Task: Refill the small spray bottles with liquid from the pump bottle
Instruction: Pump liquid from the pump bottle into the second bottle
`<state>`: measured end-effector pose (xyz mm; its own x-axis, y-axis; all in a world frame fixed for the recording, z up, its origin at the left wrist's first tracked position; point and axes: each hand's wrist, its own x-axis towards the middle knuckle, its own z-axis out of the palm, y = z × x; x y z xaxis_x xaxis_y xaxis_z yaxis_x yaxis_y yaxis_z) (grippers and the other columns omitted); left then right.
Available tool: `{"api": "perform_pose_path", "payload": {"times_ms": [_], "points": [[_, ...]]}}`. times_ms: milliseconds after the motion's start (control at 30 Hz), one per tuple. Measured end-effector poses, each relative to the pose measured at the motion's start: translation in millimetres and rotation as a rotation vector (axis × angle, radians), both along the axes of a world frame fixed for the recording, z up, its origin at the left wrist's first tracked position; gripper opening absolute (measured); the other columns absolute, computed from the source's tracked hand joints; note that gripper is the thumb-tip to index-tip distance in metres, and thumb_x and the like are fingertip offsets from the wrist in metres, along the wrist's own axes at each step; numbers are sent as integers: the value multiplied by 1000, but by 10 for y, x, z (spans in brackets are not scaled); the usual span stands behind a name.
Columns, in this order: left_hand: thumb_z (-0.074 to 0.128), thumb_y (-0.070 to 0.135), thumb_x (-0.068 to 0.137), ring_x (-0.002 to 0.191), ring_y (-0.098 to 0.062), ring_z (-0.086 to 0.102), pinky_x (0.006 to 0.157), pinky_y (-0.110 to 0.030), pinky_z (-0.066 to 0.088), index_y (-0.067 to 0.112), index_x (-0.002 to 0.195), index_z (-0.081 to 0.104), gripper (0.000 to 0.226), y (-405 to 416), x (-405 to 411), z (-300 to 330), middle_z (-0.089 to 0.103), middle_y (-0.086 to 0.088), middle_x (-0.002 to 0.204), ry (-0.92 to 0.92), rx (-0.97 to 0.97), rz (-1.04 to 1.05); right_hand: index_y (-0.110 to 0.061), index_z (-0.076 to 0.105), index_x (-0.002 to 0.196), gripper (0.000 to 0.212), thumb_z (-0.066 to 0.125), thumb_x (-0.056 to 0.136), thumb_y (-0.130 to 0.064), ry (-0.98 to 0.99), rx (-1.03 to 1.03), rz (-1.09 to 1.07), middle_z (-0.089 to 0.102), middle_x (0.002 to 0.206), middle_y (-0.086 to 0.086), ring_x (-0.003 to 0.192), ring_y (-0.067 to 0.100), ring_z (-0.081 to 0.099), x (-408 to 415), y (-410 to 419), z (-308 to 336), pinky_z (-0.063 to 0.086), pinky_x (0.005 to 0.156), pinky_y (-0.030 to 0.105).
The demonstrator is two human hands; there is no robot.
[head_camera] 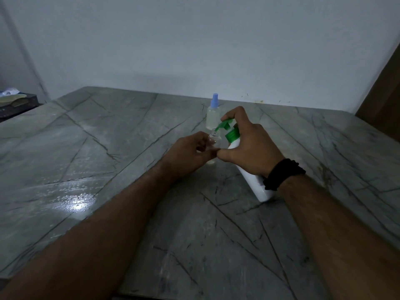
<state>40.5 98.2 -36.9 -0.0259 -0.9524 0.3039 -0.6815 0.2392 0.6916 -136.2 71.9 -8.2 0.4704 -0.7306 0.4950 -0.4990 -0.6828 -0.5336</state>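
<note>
Two hands busy: left hand pinches the open small bottle upright on the table, right hand grips the tilted pump bottle. I'd keep the green spout right over the neck and pump slowly so nothing dribbles.

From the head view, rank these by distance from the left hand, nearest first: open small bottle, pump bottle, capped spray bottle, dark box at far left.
1. Open small bottle: held in the left hand.
2. Pump bottle: just right, gripped by the right hand.
3. Capped spray bottle: behind, near the wall.
4. Dark box: far left edge.
</note>
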Motion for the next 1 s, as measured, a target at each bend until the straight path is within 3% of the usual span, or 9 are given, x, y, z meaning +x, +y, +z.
{"api": "perform_pose_path", "payload": {"times_ms": [100,300,567,800,1000], "points": [[65,38,87,98,-7,60,76,-15,43,19,118,60,36,-2,-2,-5,65,6,109,4,4,5,-30,40,123,70,84,68,-32,20,-5,-1,67,93,-6,73,10,66,11,5,-12,57,67,29],[65,39,87,101,-10,60,83,-23,46,18,120,60,40,0,-14,3,66,3,114,-9,12,15,-25,41,115,66,86,67,-30,-3,11,12,66,95,-6,74,9,65,6,-1,1,52,63,23],[65,34,88,102,-11,61,85,-23,46,15,121,60,38,43,-30,39,66,0,115,-20,0,14,-29,41,124,71,84,68,-31,19,-15,1,68,94,-6,72,8,65,11,-7,-17,57,66,28],[64,34,88,105,-12,60,92,-30,49,16,123,59,40,52,-53,63,65,-1,118,-11,26,12,-27,40,114,67,85,65,-34,6,-2,1,67,95,-5,76,10,66,15,-27,-12,59,69,37],[65,36,88,103,-11,61,83,-22,45,16,122,60,40,56,-50,58,66,1,115,-9,23,30,-31,41,124,72,83,66,-34,-9,-32,-1,65,90,-11,70,5,63,-10,-26,-26,47,61,18]]}}
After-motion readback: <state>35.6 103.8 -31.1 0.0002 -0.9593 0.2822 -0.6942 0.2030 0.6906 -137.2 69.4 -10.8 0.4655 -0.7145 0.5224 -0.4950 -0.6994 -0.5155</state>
